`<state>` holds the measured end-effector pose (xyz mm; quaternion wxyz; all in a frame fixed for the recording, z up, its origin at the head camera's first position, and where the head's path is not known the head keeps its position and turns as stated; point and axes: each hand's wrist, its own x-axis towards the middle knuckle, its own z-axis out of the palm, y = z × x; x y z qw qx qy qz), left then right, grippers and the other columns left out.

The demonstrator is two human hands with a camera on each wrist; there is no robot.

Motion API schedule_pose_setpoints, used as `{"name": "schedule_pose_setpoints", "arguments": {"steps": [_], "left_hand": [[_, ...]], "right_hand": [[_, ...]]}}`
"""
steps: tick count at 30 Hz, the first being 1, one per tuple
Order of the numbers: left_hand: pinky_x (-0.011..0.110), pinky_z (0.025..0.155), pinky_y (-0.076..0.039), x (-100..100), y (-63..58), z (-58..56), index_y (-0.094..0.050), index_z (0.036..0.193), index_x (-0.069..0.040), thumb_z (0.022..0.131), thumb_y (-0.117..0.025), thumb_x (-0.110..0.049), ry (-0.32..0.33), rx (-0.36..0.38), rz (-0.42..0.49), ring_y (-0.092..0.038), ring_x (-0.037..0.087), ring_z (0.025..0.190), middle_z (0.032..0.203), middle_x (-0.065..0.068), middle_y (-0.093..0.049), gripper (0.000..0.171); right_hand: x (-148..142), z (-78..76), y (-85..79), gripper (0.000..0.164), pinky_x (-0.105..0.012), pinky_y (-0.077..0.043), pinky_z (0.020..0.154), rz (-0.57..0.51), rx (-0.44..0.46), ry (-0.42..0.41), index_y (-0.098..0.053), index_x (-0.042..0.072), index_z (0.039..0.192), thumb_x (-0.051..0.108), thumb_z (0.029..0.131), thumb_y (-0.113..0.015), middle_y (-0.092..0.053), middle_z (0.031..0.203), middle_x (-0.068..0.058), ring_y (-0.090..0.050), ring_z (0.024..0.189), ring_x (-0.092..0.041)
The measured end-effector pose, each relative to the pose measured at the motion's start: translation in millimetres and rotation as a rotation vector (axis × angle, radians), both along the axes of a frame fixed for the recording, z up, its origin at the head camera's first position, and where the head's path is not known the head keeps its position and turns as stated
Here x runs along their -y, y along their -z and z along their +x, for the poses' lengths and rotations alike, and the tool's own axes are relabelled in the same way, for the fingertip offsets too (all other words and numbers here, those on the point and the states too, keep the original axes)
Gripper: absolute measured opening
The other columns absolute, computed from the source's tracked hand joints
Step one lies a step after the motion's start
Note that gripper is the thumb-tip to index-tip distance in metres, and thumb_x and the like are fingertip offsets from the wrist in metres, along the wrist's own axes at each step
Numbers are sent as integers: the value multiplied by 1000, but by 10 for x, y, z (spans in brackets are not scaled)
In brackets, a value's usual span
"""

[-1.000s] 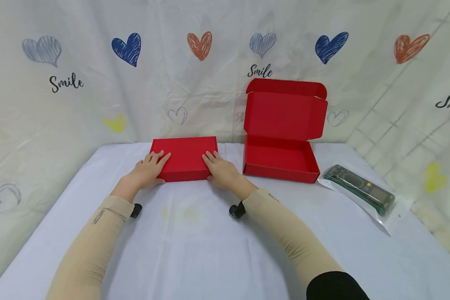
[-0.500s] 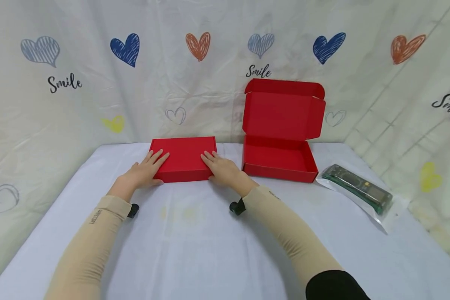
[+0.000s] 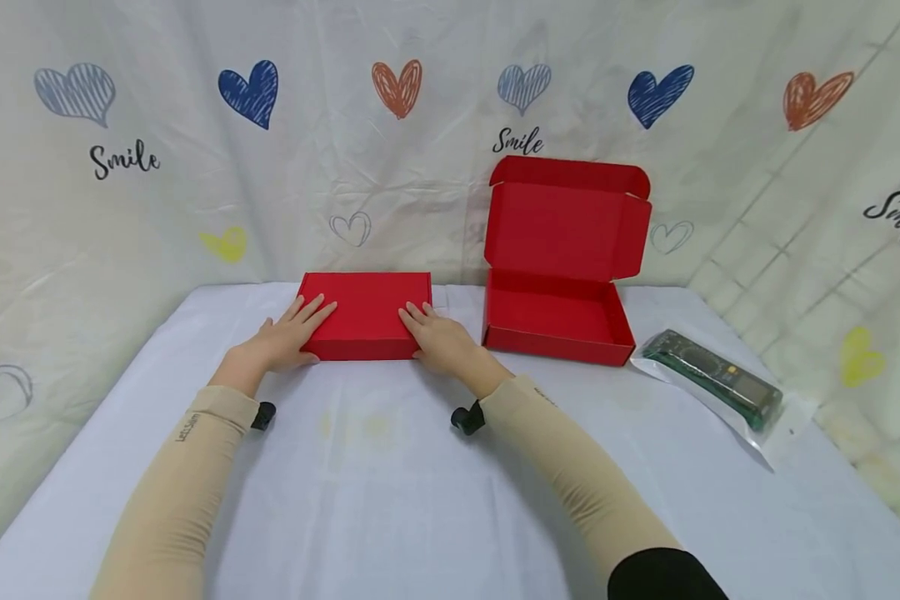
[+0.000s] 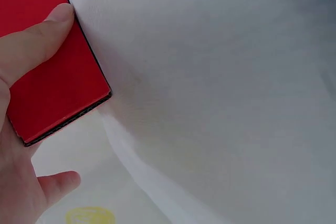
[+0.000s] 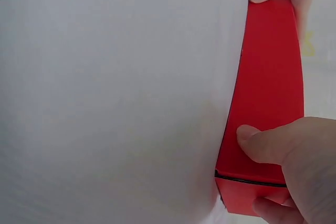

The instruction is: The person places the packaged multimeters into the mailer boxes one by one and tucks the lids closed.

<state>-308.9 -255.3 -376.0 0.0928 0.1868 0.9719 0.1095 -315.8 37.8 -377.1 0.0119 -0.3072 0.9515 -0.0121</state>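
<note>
A closed red cardboard box (image 3: 367, 312) lies flat at the back of the white-covered table. My left hand (image 3: 279, 340) rests on its left end, fingers spread and straight over the lid. In the left wrist view, the left thumb (image 4: 39, 45) lies against the box's front face. My right hand (image 3: 447, 343) rests on the right end with extended fingers on the lid. The right wrist view shows the right thumb (image 5: 262, 142) on the front face and a finger (image 5: 278, 211) at the end side. The box's underside is hidden.
Right of the closed box stands a second red box (image 3: 558, 321), its lid raised and its inside bare. Further right, a dark multimeter-like device (image 3: 712, 375) lies in a clear plastic bag. A heart-printed sheet (image 3: 420, 183) hangs behind the table.
My left hand has slid slightly left along the closed box, its fingers straighter and more spread. The right hand and both boxes stay about where they were; the head view shifts a little.
</note>
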Motion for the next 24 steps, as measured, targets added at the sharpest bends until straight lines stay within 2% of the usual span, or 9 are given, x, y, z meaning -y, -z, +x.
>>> {"name": "schedule_pose_setpoints", "arguments": {"steps": [6, 13, 21, 24], "left_hand": [[79, 111, -10, 12, -12, -1, -10, 165, -12, 95, -72, -14, 8, -1, 3, 2, 48, 152, 170, 19, 0, 94], [79, 111, -11, 1, -80, -19, -11, 165, -12, 94, -73, -15, 11, -1, 4, 1, 49, 152, 170, 19, -1, 95], [82, 108, -12, 5, -116, -57, -10, 165, -13, 91, -76, -15, -13, 65, 21, 4, 49, 152, 170, 20, 1, 100], [81, 107, -18, -13, -148, -88, -13, 165, -10, 89, -79, -19, -18, 90, 45, 3, 51, 151, 169, 21, -1, 101]], "right_hand": [[30, 9, 11, 84, -41, -47, 108, 4, 4, 7, -27, 9, 163, 28, 96, -74, -26, 167, -12, -25, 152, -36], [39, 6, -32, 84, -40, -49, 105, 15, -11, 25, -27, 10, 163, 28, 95, -74, -26, 167, -11, -25, 153, -35], [44, 11, -50, 87, -39, -52, 102, 22, 49, 35, -22, 12, 164, 28, 96, -73, -18, 170, -9, -17, 155, -34], [3, 20, -84, 86, -39, -53, 100, -16, 110, 25, -20, 17, 165, 26, 97, -72, -14, 171, -8, -13, 156, -32]]}}
